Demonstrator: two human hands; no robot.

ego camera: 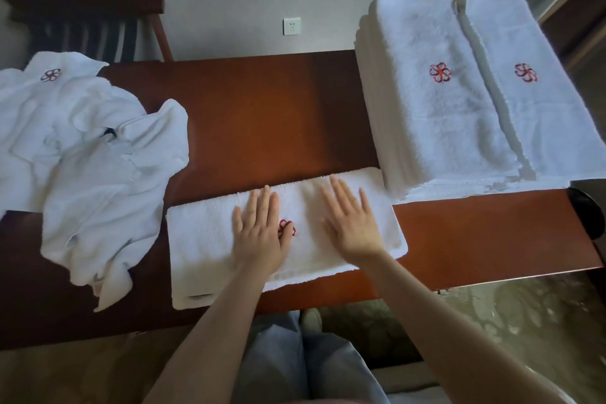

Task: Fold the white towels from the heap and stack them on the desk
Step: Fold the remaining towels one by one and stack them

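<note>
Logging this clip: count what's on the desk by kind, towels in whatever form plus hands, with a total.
Stacks: 2, left stack and right stack of folded towels
Single towels: 1, folded towel under both hands
Heaps: 1, heap of unfolded towels
Hands: 2, left hand and right hand, flat on the folded towel
Total: 6

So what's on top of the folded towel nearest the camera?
The left hand and right hand lie flat on the folded towel; the left hides part of its red emblem.
</note>
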